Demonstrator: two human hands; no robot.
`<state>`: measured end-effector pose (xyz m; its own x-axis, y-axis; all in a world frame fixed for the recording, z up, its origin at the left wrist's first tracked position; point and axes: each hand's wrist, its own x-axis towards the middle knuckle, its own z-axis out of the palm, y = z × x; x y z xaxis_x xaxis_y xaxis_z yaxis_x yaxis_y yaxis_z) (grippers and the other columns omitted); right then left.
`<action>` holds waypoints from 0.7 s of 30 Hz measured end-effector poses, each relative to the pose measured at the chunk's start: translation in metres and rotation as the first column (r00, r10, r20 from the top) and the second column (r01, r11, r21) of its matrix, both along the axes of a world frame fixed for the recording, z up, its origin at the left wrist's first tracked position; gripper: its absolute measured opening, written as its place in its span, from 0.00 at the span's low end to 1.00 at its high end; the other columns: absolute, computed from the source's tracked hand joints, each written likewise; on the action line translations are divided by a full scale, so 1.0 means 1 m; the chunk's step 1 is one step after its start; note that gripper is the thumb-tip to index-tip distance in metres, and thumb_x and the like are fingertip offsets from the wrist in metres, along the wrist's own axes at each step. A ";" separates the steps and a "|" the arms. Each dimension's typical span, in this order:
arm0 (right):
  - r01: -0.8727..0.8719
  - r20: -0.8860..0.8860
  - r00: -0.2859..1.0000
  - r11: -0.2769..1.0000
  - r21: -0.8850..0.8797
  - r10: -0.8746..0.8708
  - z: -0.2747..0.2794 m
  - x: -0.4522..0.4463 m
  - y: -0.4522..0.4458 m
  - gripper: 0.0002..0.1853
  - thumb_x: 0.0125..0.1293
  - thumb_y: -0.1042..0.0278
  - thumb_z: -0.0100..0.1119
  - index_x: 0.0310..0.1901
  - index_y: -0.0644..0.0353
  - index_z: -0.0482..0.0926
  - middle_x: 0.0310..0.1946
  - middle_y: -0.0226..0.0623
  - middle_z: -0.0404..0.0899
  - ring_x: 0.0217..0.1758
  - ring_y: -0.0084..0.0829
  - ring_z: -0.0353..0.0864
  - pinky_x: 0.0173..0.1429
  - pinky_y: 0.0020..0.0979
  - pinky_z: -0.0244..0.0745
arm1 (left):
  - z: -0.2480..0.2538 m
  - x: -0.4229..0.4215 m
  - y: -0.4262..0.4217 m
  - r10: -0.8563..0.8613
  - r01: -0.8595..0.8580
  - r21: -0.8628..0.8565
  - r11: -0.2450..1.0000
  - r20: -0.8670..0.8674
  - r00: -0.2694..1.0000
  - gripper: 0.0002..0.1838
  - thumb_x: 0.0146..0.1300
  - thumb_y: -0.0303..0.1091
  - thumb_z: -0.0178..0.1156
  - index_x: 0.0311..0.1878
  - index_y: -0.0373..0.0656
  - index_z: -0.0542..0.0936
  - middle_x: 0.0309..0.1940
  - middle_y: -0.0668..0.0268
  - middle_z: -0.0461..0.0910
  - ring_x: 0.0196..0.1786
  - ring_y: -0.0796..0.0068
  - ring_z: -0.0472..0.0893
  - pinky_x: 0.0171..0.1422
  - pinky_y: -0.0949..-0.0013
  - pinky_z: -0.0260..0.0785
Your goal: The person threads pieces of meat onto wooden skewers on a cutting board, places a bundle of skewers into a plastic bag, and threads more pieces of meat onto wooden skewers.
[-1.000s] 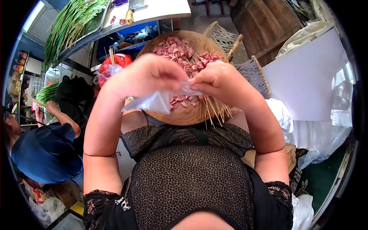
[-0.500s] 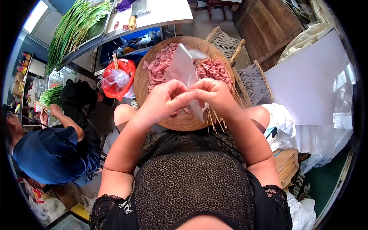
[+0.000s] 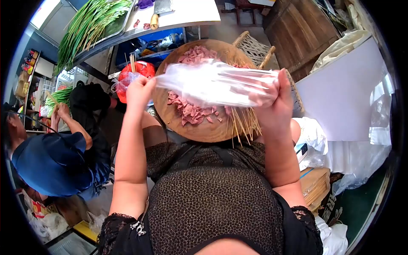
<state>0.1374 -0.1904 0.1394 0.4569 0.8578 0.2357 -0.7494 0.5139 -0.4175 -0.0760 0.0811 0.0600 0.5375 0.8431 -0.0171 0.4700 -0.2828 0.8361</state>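
A clear plastic bag (image 3: 204,85) is stretched sideways between my two hands, blurred by motion. My left hand (image 3: 141,89) pinches one end of it. At the other end my right hand (image 3: 275,93) is closed on the film, with some fingers showing through it. Beneath the bag stands a round wooden board (image 3: 170,117) with pieces of raw pink meat (image 3: 191,111) on it. Thin wooden skewers (image 3: 242,125) stick out over the board's near right edge. The bag hides the meat at their far ends.
A red plastic bag (image 3: 148,69) with upright sticks stands left of the board. Behind is a table (image 3: 187,15) with long green stalks (image 3: 87,32). A co-worker (image 3: 51,159) sits at left, holding thin sticks. A woven chair (image 3: 253,49) stands beyond the board.
My hands were together over the board; they have moved wide apart, pulling the plastic bag out lengthwise between them. The meat and skewers below remain in place.
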 end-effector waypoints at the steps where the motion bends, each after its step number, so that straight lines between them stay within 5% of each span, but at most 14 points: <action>1: -0.052 0.042 0.998 0.994 0.094 0.048 0.008 0.005 -0.001 0.16 0.71 0.55 0.46 0.35 0.60 0.74 0.27 0.34 0.78 0.28 0.28 0.79 0.30 0.30 0.77 | 0.009 -0.004 0.006 0.010 -0.012 -0.138 0.990 -0.014 1.000 0.19 0.49 0.38 0.68 0.41 0.36 0.78 0.34 0.60 0.81 0.37 0.73 0.79 0.43 0.70 0.71; 2: 0.174 0.079 0.984 0.966 -0.190 -0.162 0.015 -0.001 0.001 0.15 0.71 0.56 0.47 0.34 0.60 0.74 0.27 0.33 0.77 0.27 0.26 0.78 0.30 0.29 0.76 | 0.015 -0.006 0.002 -0.077 0.080 -0.079 0.994 0.038 0.996 0.30 0.46 0.39 0.70 0.51 0.36 0.72 0.47 0.56 0.75 0.50 0.68 0.74 0.53 0.68 0.66; 3: 0.386 0.172 0.922 0.809 -0.444 -0.346 0.032 -0.013 0.006 0.14 0.70 0.58 0.48 0.34 0.59 0.75 0.26 0.32 0.77 0.26 0.23 0.76 0.30 0.27 0.75 | 0.033 -0.006 -0.012 -0.167 0.169 -0.018 0.985 0.086 0.982 0.41 0.43 0.39 0.73 0.61 0.36 0.66 0.59 0.51 0.69 0.62 0.62 0.69 0.63 0.65 0.62; 5: 0.337 0.439 0.886 0.858 -0.387 -0.151 0.019 -0.011 0.004 0.11 0.69 0.61 0.51 0.35 0.60 0.76 0.26 0.30 0.76 0.27 0.19 0.75 0.30 0.22 0.73 | 0.093 0.009 -0.063 -0.452 0.472 0.030 0.881 0.347 0.822 0.54 0.39 0.36 0.74 0.70 0.39 0.54 0.69 0.46 0.51 0.73 0.58 0.51 0.73 0.61 0.46; 7: 0.182 0.607 0.758 0.817 -0.547 0.238 0.024 -0.034 0.003 0.09 0.67 0.63 0.55 0.35 0.61 0.77 0.28 0.26 0.77 0.28 0.14 0.73 0.31 0.19 0.68 | 0.110 0.020 -0.094 -0.647 0.568 0.376 0.733 0.127 0.751 0.53 0.38 0.37 0.75 0.70 0.44 0.57 0.71 0.51 0.48 0.74 0.59 0.48 0.74 0.57 0.38; 8: 0.131 0.689 0.675 0.876 -0.464 0.264 0.023 -0.049 0.005 0.09 0.67 0.63 0.55 0.35 0.60 0.78 0.27 0.25 0.76 0.27 0.13 0.71 0.30 0.19 0.67 | 0.119 0.023 -0.105 -0.656 0.622 0.481 0.618 -0.119 0.745 0.46 0.42 0.32 0.71 0.68 0.42 0.60 0.70 0.53 0.52 0.74 0.56 0.49 0.74 0.59 0.39; 9: -0.017 0.615 0.719 0.894 -0.448 0.323 0.018 -0.063 0.004 0.10 0.67 0.63 0.55 0.36 0.61 0.78 0.27 0.24 0.76 0.28 0.12 0.70 0.31 0.17 0.66 | 0.110 0.026 -0.101 -0.716 0.669 0.547 0.503 -0.171 0.677 0.35 0.43 0.25 0.66 0.60 0.44 0.70 0.61 0.50 0.67 0.63 0.50 0.66 0.67 0.56 0.56; 11: -0.032 0.484 0.775 0.790 -0.612 0.406 0.004 -0.073 -0.005 0.12 0.67 0.60 0.55 0.38 0.62 0.79 0.29 0.28 0.77 0.30 0.18 0.74 0.36 0.22 0.69 | 0.097 0.009 -0.090 -0.762 0.768 0.063 0.638 -0.095 0.641 0.20 0.47 0.22 0.62 0.48 0.42 0.78 0.42 0.56 0.80 0.45 0.59 0.80 0.53 0.62 0.70; 13: 0.477 0.933 0.326 0.826 -0.299 0.150 -0.043 -0.058 -0.018 0.16 0.65 0.55 0.56 0.39 0.62 0.79 0.32 0.35 0.78 0.37 0.30 0.77 0.45 0.29 0.70 | 0.091 -0.010 -0.088 -0.685 0.680 0.085 0.728 0.093 0.722 0.11 0.52 0.20 0.60 0.40 0.39 0.81 0.30 0.64 0.82 0.34 0.73 0.81 0.43 0.72 0.72; 15: 0.763 0.964 -0.227 0.640 0.085 0.142 -0.070 -0.022 -0.041 0.24 0.58 0.48 0.60 0.45 0.63 0.77 0.43 0.43 0.78 0.49 0.43 0.75 0.56 0.37 0.68 | 0.097 -0.036 -0.079 -0.584 0.606 -0.285 0.743 0.165 0.795 0.09 0.56 0.20 0.59 0.41 0.36 0.80 0.34 0.67 0.81 0.39 0.81 0.78 0.45 0.76 0.70; 16: 0.852 0.940 -0.263 0.510 0.119 0.218 -0.072 -0.010 -0.053 0.30 0.54 0.45 0.63 0.49 0.65 0.74 0.49 0.47 0.75 0.53 0.46 0.72 0.60 0.40 0.66 | 0.098 -0.044 -0.076 -0.580 0.613 -0.332 0.717 0.204 0.789 0.09 0.58 0.20 0.58 0.43 0.34 0.78 0.36 0.70 0.80 0.40 0.84 0.77 0.46 0.77 0.70; 19: 0.943 0.844 -0.040 0.300 -0.146 0.535 -0.103 0.033 -0.076 0.53 0.51 0.30 0.58 0.66 0.68 0.56 0.67 0.54 0.55 0.71 0.45 0.53 0.72 0.39 0.50 | 0.113 -0.053 -0.081 -0.572 0.583 -0.434 0.687 0.172 0.802 0.15 0.57 0.20 0.59 0.49 0.36 0.76 0.35 0.71 0.80 0.38 0.85 0.77 0.44 0.80 0.68; 21: 0.961 0.817 0.006 0.223 -0.164 0.576 -0.113 0.050 -0.078 0.53 0.51 0.31 0.59 0.66 0.69 0.55 0.67 0.57 0.54 0.71 0.47 0.53 0.72 0.39 0.48 | 0.112 -0.056 -0.078 -0.582 0.591 -0.450 0.669 0.178 0.794 0.16 0.57 0.20 0.59 0.51 0.37 0.76 0.35 0.72 0.79 0.35 0.87 0.76 0.41 0.81 0.67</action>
<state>0.1877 -0.2684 0.0261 0.7618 0.6396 0.1026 0.6048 -0.6455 -0.4664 -0.1317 0.0028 0.1724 0.9227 0.2437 -0.2989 0.3253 -0.0759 0.9425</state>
